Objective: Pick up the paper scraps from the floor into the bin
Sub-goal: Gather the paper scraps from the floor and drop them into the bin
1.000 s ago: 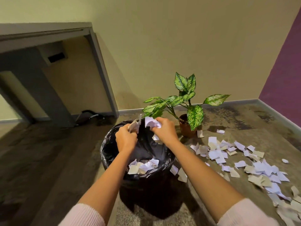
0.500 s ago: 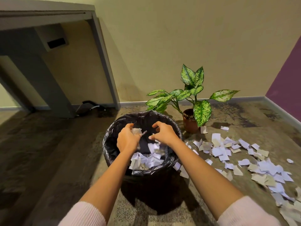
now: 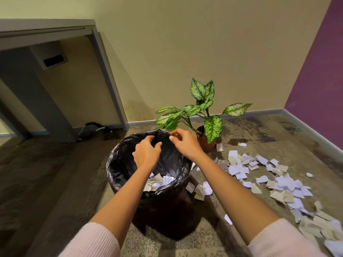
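Open bin mouth, crowded on the right

We find the bin (image 3: pixel 113 164) mouth reachable from above, where our left hand (image 3: pixel 146 153) and right hand (image 3: pixel 185 145) hover close together. The plant (image 3: pixel 213 127) stands just behind the far right rim, its leaves reaching toward it. Paper scraps (image 3: pixel 239 169) litter the floor (image 3: pixel 55 182) on the right. On the left there is open passage up to the table (image 3: pixel 111 80) leg by the wall.

A cream wall (image 3: pixel 185 52) met a purple wall (image 3: pixel 319 71) at the right, with grey skirting board (image 3: pixel 259 113) beneath. A grey table (image 3: pixel 46 28) stood left on mottled brown carpet (image 3: pixel 55 182), and a potted plant (image 3: pixel 212 127) stood by the cream wall.
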A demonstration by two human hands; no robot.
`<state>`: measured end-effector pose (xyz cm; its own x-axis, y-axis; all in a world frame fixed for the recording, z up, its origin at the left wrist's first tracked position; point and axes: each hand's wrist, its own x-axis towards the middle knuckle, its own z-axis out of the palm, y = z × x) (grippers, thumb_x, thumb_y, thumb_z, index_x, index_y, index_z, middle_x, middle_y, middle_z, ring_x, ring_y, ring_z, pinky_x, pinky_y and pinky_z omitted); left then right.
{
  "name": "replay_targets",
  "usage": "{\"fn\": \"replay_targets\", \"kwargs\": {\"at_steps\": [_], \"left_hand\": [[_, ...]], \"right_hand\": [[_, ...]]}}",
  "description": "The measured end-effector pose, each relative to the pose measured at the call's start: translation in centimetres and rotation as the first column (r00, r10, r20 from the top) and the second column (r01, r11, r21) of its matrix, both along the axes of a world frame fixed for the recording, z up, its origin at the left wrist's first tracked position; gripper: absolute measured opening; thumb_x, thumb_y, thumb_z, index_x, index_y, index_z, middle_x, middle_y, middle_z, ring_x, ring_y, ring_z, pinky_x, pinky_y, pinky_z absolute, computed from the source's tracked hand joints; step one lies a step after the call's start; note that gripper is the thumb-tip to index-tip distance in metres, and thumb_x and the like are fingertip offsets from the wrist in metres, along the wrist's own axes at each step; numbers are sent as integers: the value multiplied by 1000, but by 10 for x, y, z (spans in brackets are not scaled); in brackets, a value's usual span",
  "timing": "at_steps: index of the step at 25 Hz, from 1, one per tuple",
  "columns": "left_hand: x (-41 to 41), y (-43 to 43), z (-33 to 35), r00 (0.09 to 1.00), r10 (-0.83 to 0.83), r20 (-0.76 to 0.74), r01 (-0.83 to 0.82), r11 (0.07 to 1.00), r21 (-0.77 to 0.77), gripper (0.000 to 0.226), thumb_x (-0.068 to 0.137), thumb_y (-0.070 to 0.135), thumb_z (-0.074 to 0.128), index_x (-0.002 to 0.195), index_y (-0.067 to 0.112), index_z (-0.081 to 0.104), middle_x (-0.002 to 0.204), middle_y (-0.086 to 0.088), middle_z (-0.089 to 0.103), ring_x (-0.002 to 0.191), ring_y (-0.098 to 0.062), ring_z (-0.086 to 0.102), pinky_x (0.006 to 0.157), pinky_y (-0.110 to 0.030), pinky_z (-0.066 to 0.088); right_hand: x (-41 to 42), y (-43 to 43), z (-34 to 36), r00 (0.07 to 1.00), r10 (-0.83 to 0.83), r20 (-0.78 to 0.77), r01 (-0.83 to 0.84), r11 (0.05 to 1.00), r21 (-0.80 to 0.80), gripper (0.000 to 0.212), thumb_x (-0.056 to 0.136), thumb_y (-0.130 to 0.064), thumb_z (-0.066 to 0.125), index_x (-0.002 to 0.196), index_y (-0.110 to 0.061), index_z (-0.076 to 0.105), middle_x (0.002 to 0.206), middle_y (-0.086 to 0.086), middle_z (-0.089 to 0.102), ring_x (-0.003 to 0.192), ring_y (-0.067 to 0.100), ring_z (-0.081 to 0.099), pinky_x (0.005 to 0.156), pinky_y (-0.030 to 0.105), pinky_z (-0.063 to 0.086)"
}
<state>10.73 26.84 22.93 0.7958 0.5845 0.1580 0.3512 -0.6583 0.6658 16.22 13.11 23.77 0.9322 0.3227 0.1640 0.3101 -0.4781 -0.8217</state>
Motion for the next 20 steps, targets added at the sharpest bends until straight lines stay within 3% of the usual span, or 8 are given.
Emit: {"fn": "replay_targets", "kwargs": {"at_steps": [6, 12, 15, 20], "left_hand": [[8, -70, 16, 980, -184, 69, 163, 956, 244, 42, 90, 37, 60, 129, 24, 57, 126, -1, 64, 125, -25, 49, 100, -46, 37], [8, -150, 3, 905, -421, 59, 348, 814, 466, 41, 89, 37, 58, 128, 23, 57, 130, 1, 59, 126, -20, 45, 101, -39, 36], [1, -184, -18, 866, -499, -8, 441, 758, 480, 40, 89, 36, 58, 127, 23, 56, 130, 1, 58, 125, -21, 45, 100, -39, 36], [-13, -221, -76, 763, -586, -273, 644, 656, 393, 44, 88, 34, 59, 130, 24, 54, 135, 1, 54, 126, -24, 44, 98, -40, 38]], "right_hand": [[-5, -73, 6, 990, -131, 52, 131, 991, 4, 18, 88, -23, 63, 106, -23, 66, 98, 1, 70, 91, 17, 65, 84, 37, 56], [-20, -152, -8, 978, -204, 49, 210, 960, -187, 25, 84, -22, 64, 110, -23, 63, 107, 5, 68, 97, 22, 63, 84, 39, 54], [-31, -192, -25, 968, -250, 16, 245, 928, -281, 30, 81, -23, 64, 111, -24, 62, 109, 5, 67, 98, 25, 62, 80, 39, 54], [-50, -253, -71, 941, -321, -106, 255, 880, -399, 39, 80, -21, 64, 119, -20, 61, 120, 11, 63, 103, 30, 62, 86, 41, 53]]}}
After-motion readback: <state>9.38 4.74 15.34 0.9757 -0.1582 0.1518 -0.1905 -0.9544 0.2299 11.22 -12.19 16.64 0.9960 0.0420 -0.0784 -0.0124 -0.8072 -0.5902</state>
